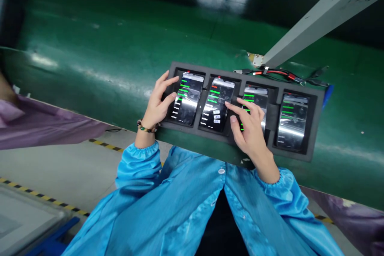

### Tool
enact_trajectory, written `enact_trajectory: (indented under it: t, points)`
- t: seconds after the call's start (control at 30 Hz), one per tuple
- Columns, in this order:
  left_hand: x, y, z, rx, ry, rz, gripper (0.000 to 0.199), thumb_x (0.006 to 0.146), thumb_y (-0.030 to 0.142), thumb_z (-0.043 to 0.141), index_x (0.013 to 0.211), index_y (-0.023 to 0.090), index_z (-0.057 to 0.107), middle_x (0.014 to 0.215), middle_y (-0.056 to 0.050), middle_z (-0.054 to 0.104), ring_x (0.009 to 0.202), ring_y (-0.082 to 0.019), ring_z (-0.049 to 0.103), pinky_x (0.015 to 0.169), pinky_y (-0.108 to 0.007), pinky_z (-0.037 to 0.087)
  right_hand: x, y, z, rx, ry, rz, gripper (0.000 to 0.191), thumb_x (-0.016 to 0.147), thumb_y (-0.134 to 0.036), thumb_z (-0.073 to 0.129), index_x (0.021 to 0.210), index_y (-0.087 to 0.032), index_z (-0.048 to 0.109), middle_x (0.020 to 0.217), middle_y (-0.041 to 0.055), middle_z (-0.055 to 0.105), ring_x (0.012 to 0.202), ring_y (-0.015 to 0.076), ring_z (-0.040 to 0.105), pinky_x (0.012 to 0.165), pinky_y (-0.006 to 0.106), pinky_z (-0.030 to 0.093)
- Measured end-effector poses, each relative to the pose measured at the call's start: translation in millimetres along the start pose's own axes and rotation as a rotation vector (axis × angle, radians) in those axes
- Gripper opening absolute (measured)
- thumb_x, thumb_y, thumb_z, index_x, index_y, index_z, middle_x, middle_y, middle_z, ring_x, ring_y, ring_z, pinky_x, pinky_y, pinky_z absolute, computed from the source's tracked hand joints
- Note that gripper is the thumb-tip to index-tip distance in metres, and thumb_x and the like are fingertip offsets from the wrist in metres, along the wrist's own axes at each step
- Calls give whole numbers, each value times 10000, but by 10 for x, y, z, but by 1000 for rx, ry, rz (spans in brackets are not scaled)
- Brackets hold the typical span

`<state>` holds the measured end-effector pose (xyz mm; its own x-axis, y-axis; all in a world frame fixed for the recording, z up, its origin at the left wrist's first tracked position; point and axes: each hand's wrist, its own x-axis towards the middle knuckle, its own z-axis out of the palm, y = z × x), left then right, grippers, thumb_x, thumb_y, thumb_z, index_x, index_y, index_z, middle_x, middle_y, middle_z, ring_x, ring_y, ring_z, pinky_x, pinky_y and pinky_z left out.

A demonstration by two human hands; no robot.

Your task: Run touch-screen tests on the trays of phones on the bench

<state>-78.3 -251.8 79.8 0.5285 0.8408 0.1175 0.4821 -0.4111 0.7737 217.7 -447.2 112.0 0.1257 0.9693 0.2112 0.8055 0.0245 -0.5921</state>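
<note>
A dark foam tray (196, 130) lies on the green table, with several smartphones in its compartments. My left hand (159, 102) rests at the tray's left end, fingers apart, its fingertips over the edge of the leftmost phone (189, 100). Over the tray's middle, my right hand (247, 126) has its fingers spread, and the index fingertip is at the right side of the second phone (218, 102). That phone's screen shows a red line, green lines and small white buttons. The right hand partly covers the third phone (256, 98). At the right end lies another lit phone (292, 122).
Behind the tray, black and red cables (279, 73) lie near the foot of a grey post (312, 20). A blue object (328, 96) touches the tray's right end. Another person's purple sleeve (51, 124) is at the left table edge. More purple fabric (348, 220) shows at lower right.
</note>
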Motion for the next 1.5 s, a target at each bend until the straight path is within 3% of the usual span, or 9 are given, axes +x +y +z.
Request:
enact_trajectory:
  t: [0.23, 0.47, 0.63, 0.83, 0.93, 1.0, 1.1, 1.27, 1.5]
  points:
    - [-33, -32, -37, -8, -63, 35, 764, 967, 696, 730, 1626, 352, 550, 1842, -112, 315, 1740, -358, 241, 1421, -618, 238, -143, 40, -114, 11, 83, 48, 398, 1109, -277, 486, 1458, -333, 668, 1400, 86, 741, 1450, 307, 618, 1257, 560, 369]
    - [-30, -61, -49, -67, -41, 24, 481, 1060, 656, 589, 1380, 342, 764, 1832, -39, 352, 1718, -325, 314, 1428, -609, 234, -176, 29, -54, 2, 57, 25, 402, 1095, -270, 508, 1453, -334, 680, 1461, 92, 712, 1427, 322, 628, 1231, 572, 399]
    - [-56, -46, -49, -22, -18, -15, 504, 1072, 700, 508, 1277, 362, 821, 1816, 16, 383, 1694, -327, 367, 1416, -632, 275, -229, 56, -147, -18, 108, 12, 385, 1091, -254, 540, 1437, -321, 696, 1431, 107, 728, 1394, 328, 659, 1210, 594, 440]
    - [-190, 90, -79, 18, 23, 54, 458, 1073, 671, 546, 1202, 353, 850, 1799, 19, 413, 1651, -342, 444, 1383, -645, 366, -559, 678, -601, -104, 395, 196, 340, 1103, -311, 574, 1392, -290, 753, 1332, 118, 801, 1379, 389, 683, 1213, 675, 451]
    - [-228, 140, -99, 47, 22, 101, 417, 1053, 649, 602, 1151, 337, 861, 1793, 11, 420, 1641, -372, 452, 1373, -669, 376, -810, 1077, -835, -195, 607, 302, 327, 1086, -378, 626, 1362, -308, 787, 1320, 149, 811, 1344, 415, 704, 1164, 632, 510]
    - [-227, 149, -103, 67, 21, 118, 414, 1046, 652, 612, 1124, 332, 862, 1793, 15, 417, 1627, -389, 468, 1366, -688, 384, -916, 1145, -894, -196, 654, 331, 333, 1077, -386, 644, 1372, -318, 785, 1330, 155, 805, 1343, 416, 704, 1150, 617, 529]
    - [-211, 143, -95, 80, 28, 149, 398, 1056, 628, 612, 1106, 320, 859, 1790, 22, 421, 1605, -396, 495, 1357, -707, 401, -898, 918, -810, -105, 509, 271, 355, 1090, -334, 602, 1411, -304, 750, 1356, 127, 787, 1401, 390, 665, 1205, 648, 505]
    - [-206, 132, -76, 80, 32, 196, 403, 1074, 585, 614, 1112, 262, 851, 1786, 60, 421, 1607, -436, 466, 1317, -738, 426, -602, 511, -562, -32, 71, 102, 361, 1103, -260, 536, 1409, -299, 724, 1383, 98, 758, 1441, 316, 632, 1218, 580, 494]
    - [-236, 172, -69, 104, 41, 113, 369, 1088, 550, 590, 1199, 307, 846, 1777, 29, 430, 1618, -335, 478, 1371, -620, 433, -339, 579, -506, -109, 53, 167, 423, 1136, -341, 452, 1522, -299, 619, 1499, 122, 680, 1532, 339, 531, 1248, 604, 414]
